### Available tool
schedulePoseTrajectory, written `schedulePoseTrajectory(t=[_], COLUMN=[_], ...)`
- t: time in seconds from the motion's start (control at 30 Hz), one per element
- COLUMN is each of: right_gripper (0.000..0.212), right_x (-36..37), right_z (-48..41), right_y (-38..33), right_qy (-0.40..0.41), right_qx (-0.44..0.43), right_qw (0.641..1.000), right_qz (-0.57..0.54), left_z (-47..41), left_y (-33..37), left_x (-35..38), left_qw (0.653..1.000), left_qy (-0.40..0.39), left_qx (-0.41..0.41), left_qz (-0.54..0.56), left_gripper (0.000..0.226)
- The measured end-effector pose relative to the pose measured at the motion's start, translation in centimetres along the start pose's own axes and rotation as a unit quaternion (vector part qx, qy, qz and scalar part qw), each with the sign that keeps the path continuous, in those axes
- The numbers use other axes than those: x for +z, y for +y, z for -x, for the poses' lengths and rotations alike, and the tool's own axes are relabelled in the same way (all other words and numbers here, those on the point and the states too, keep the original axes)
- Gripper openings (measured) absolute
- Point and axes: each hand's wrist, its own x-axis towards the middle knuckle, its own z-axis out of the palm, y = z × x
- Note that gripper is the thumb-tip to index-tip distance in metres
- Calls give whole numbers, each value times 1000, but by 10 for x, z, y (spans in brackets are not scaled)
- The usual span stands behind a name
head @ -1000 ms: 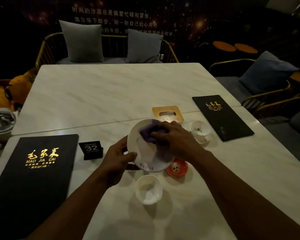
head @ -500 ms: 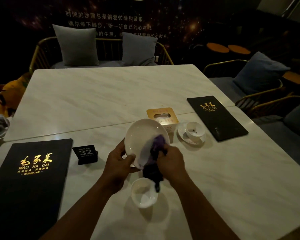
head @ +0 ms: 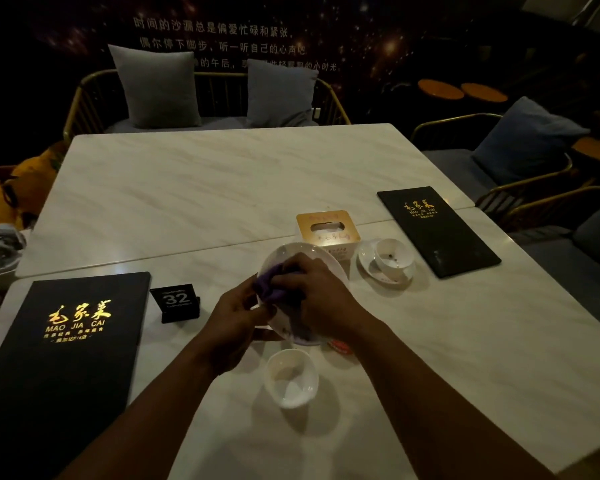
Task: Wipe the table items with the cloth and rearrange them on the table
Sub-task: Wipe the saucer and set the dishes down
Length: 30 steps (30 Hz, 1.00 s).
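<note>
Two hands are on one white plate [head: 291,252], lifted off the marble table [head: 222,188] and tilted. The left hand [head: 238,318] grips its near-left rim, fingers curled under, while the right hand [head: 321,297] presses a bunched purple cloth [head: 269,284] into the plate's face. So both hands are closed, one on the plate and one on the cloth.

Just below the hands sits a small white bowl [head: 290,377], upright. A bit of a red dish [head: 340,346] peeks out under the right wrist. Left of the left hand there's a black "32" number stand [head: 176,301], and further left a black menu [head: 66,341]. Past the right hand: a tissue box [head: 327,227], then a cup on a saucer [head: 392,258], then another menu [head: 437,230].
</note>
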Motion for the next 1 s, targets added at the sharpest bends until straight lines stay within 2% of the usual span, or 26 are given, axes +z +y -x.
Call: schedulePoseTrajectory(t=[0.2, 0.33, 0.47, 0.63, 0.77, 0.83, 0.9, 0.97, 1.0], right_gripper=[34, 35, 43, 32, 27, 24, 25, 32, 33], right_x=[1, 2, -5, -16, -19, -17, -12, -5, -1], right_z=[9, 14, 21, 26, 24, 29, 39, 55, 63], right_y=[-16, -29, -30, -13, 1, 10, 22, 32, 33], right_qy=[-18, -47, -97, -150, -130, -94, -45, 42, 87], right_qx=[-60, -90, -120, -106, -95, -55, 39, 172, 252], right_qw=[997, 993, 984, 969, 955, 957, 968, 976, 963], right_qz=[47, 65, 87, 166, 250, 270, 242, 123, 24], left_z=[3, -6, -11, -6, -1, 5, 13, 23, 28], left_y=[2, 5, 1, 2, -4, -9, -16, -26, -33], left_x=[-3, 2, 1, -5, -15, -23, -35, -52, -61], left_qw=[999, 991, 980, 979, 974, 968, 962, 953, 949], left_qy=[-9, 90, 181, 192, 215, 238, 261, 285, 294], left_qx=[-13, -71, -60, -57, -73, -78, -85, -96, -104], left_qz=[46, 67, 48, 22, 17, 10, -2, -28, -45], left_gripper=[50, 46, 29, 18, 24, 24, 25, 32, 35])
